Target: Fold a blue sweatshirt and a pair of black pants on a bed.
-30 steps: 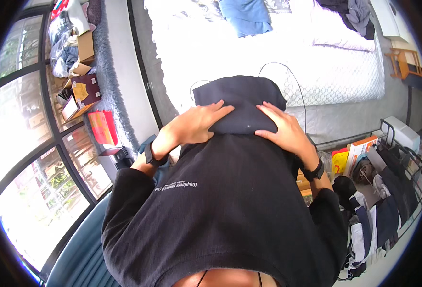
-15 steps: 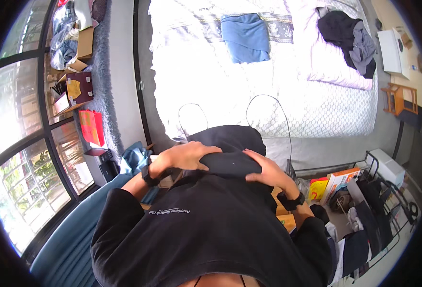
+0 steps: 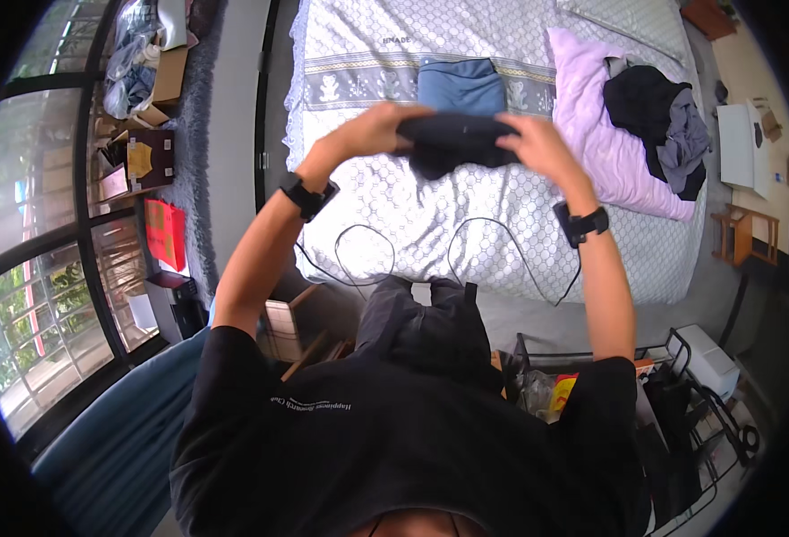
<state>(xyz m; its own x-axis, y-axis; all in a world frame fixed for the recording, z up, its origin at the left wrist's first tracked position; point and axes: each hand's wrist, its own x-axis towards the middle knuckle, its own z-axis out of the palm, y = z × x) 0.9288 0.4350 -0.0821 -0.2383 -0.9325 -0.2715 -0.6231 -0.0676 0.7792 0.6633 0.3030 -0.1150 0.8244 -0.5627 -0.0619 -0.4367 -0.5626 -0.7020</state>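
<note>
Stretched out over the bed [image 3: 385,201], my two arms hold a folded black garment [image 3: 459,143] by its ends. My left hand [image 3: 378,131] grips its left end, and my right hand [image 3: 539,149] pinches the right one. Part of the cloth sags below the fold, slightly smeared by motion. Just beyond it a folded blue garment [image 3: 462,83] lies on the patterned bedspread, its near edge partly covered by the black bundle. Farther right, loose black clothing [image 3: 642,100] and a grey garment [image 3: 683,131] are heaped on a lilac quilt [image 3: 580,116].
Thin dark cables [image 3: 500,221] loop over the near edge of the bed. A black metal rack [image 3: 676,345] with a white box [image 3: 706,362] stands at the lower right. Left are a red bag [image 3: 165,231], cardboard boxes [image 3: 170,75] and a blue curtain [image 3: 130,425]. A small wooden chair [image 3: 742,234] stands far right.
Both hands have carried the black garment from against my body forward over the bed, near the blue garment. My arms are now extended, and my trousers have come into view.
</note>
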